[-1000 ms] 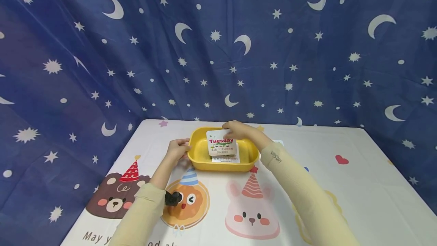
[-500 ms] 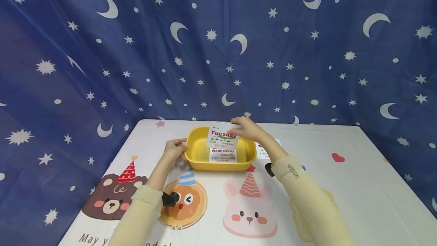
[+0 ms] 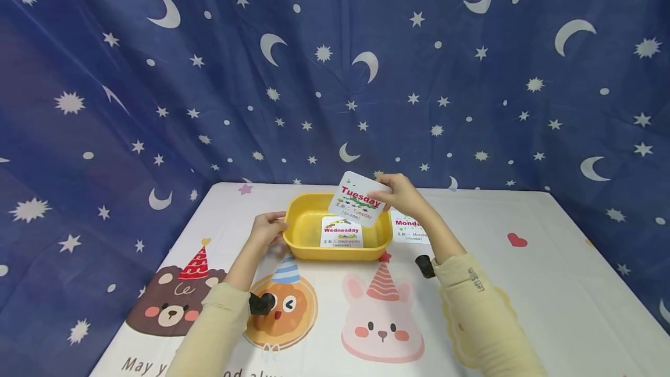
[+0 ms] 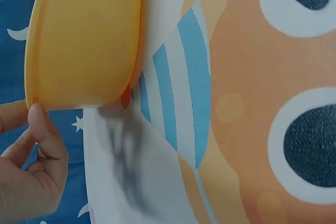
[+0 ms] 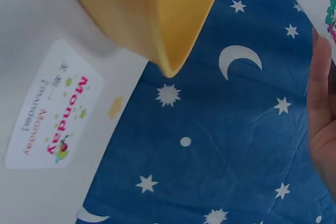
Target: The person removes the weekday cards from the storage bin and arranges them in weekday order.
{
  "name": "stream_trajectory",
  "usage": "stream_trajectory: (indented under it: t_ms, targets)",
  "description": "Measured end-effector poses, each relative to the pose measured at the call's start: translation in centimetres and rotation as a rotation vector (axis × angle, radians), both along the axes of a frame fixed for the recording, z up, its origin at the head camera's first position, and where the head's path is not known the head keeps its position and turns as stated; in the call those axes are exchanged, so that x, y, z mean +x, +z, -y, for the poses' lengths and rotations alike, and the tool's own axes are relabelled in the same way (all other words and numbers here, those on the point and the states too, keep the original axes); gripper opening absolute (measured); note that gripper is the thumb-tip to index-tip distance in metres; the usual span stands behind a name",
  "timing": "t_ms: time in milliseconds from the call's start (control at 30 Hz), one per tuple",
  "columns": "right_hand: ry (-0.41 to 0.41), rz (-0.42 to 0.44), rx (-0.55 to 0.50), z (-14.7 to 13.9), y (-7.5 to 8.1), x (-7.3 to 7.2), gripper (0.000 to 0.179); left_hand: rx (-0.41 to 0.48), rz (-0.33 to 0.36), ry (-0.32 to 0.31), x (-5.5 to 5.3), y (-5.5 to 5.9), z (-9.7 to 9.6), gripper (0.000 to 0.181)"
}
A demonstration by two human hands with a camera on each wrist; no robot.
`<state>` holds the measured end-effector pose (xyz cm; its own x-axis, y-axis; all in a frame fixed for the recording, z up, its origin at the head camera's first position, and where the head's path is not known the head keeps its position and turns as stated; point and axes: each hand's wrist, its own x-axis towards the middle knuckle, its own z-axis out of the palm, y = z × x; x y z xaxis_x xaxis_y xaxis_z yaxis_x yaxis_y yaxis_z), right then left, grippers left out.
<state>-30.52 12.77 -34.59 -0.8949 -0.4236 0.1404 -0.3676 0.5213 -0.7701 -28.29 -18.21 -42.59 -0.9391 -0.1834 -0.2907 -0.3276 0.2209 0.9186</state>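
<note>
In the head view my left hand [image 3: 267, 230] pinches the left rim of a yellow plastic basin [image 3: 309, 253]; the left wrist view shows thumb and finger on that rim [image 4: 32, 51]. My right hand [image 3: 404, 195] holds a white "Tuesday" card [image 3: 359, 199] by its right side, tilted, above the basin's right half. A "Wednesday" card [image 3: 341, 231] lies inside the basin. On the table right of the basin lies a "Monday" card [image 3: 409, 228], partly covered by my right arm. The right wrist view catches only part of my right hand [image 5: 323, 98] and a corner of the held card.
A white cloth [image 3: 565, 284] with printed cartoon animals covers the table. Behind and to the left hangs a dark blue curtain [image 3: 335, 63] with moons and stars. Black wrist cameras sit at both sleeves.
My right hand has lifted the "Tuesday" card up and to the right, tilting it and uncovering the "Wednesday" card. The "Monday" card shows more. My left hand stays at the basin.
</note>
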Motion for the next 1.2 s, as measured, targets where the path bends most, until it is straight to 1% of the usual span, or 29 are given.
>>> stream_trajectory:
  t_ms: [200, 333, 500, 567, 733, 967, 1133, 1200]
  targets:
    - [-0.007, 0.023, -0.075, -1.8, -0.6, 0.2, 0.018, 0.004, -0.009, 0.001, -0.4, 0.0, -0.1, 0.042]
    - [-0.048, 0.038, -0.095, -3.1, -1.1, 0.4, 0.021, -0.002, -0.018, -0.008, -0.3, 0.0, 0.1, 0.042]
    - [-0.119, 0.056, -0.076, -4.5, -1.7, 0.8, 0.025, -0.005, -0.026, -0.014, -0.1, 0.1, 0.3, 0.041]
    - [-0.133, 0.062, -0.077, -5.0, -2.1, 1.1, 0.028, -0.003, -0.023, -0.013, -0.1, 0.1, 0.3, 0.041]
    - [-0.156, 0.064, -0.082, -6.7, -3.1, 1.6, 0.030, -0.002, -0.017, -0.020, 0.0, -0.1, 0.2, 0.042]
    - [-0.182, 0.041, -0.067, -9.8, -4.4, 2.0, 0.027, 0.003, -0.012, -0.021, 0.1, -0.4, 0.1, 0.042]
    - [-0.239, 0.033, -0.068, -12.1, -5.3, 2.1, 0.029, -0.010, -0.015, -0.024, 0.1, -0.4, 0.1, 0.042]
    - [-0.272, 0.046, -0.055, -13.2, -5.7, 2.0, 0.028, -0.011, -0.017, -0.027, 0.0, -0.3, 0.1, 0.042]
